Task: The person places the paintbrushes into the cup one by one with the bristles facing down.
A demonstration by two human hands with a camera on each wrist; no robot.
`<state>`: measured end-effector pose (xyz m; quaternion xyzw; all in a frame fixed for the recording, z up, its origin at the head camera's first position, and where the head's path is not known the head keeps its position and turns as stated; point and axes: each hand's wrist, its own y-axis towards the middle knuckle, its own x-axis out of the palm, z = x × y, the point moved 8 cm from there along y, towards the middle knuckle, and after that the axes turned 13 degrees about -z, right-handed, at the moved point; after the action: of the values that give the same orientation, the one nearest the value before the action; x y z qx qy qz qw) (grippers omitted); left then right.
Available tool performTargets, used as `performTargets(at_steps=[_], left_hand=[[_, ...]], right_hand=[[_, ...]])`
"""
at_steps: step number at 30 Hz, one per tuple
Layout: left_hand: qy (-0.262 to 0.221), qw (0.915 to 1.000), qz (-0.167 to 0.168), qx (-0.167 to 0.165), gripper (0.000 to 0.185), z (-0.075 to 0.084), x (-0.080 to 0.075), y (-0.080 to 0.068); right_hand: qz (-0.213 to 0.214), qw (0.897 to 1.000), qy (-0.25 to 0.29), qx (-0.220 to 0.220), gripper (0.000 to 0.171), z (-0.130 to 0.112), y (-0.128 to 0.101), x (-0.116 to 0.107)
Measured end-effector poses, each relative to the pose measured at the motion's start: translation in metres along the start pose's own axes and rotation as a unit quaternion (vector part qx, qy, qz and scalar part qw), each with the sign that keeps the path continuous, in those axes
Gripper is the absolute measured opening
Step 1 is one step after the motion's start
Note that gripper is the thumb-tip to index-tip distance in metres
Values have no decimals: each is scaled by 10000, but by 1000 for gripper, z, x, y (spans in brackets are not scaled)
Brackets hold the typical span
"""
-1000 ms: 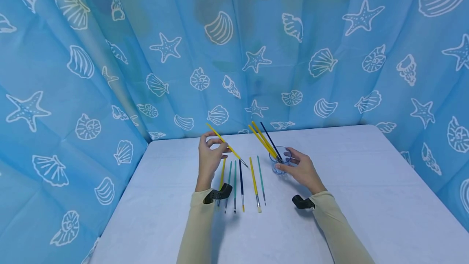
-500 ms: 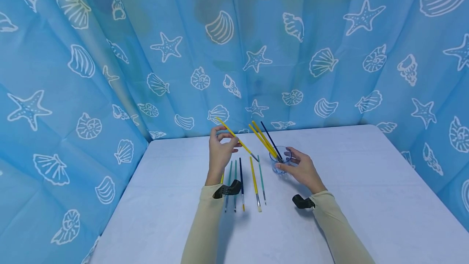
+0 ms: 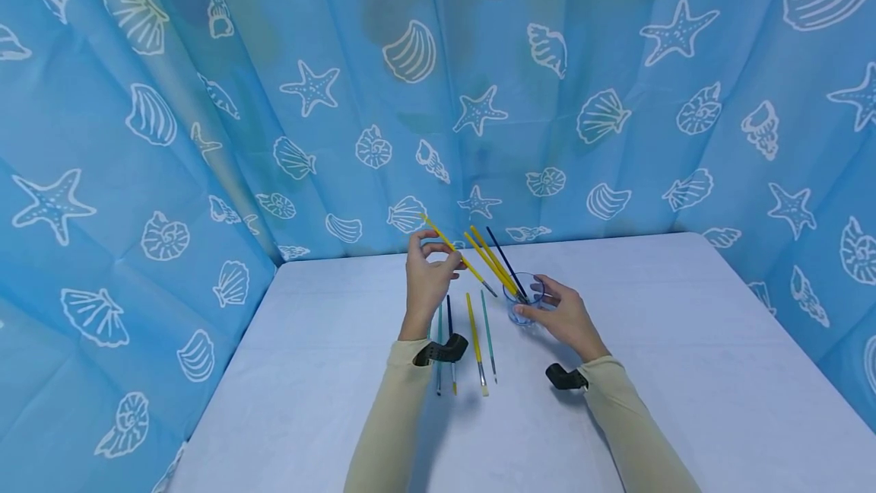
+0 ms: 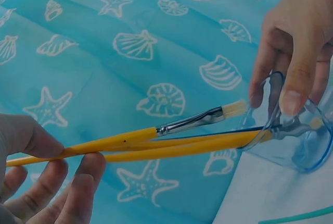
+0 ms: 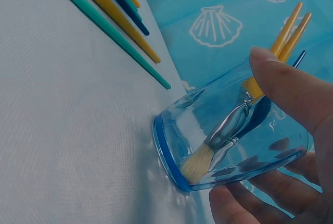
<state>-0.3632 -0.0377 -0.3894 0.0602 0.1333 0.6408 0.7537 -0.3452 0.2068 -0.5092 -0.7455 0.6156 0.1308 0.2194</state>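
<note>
A yellow brush [image 3: 457,253] is pinched in the left hand [image 3: 426,284] and has been carried rightward, its bristles now just beside the cup [image 3: 525,300]. The cup, on the desk [image 3: 684,371], stays gripped by the right hand [image 3: 564,318].

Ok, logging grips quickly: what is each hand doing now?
Left hand: pinching a yellow paintbrush, bristles toward the cup.
Right hand: gripping the clear blue cup.
</note>
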Motion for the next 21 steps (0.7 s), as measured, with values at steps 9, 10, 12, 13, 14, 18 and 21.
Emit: performTargets(at_steps=[9,10,12,13,14,18,21], left_hand=[[274,9994,-142,185,50,6,16,4],[273,9993,-154,207,50,6,18,5],[316,9991,-154,240,50,5,22,6],[326,9990,-150,258,50,5,23,7],[345,9989,-147,273,50,4,24,7],[416,9984,-164,354,49,2,29,7],[493,9978,-199,399,49,1,33,7]], right_hand=[[-17,10000,-44,1,95,2,2,1],[-13,10000,-37,17,96,2,2,0],[-10,10000,-24,45,97,3,2,0],[-14,10000,-15,58,97,3,2,0],[-13,10000,-10,70,97,3,2,0],[-21,10000,20,62,96,3,2,0],[-38,10000,22,-4,94,2,2,0]])
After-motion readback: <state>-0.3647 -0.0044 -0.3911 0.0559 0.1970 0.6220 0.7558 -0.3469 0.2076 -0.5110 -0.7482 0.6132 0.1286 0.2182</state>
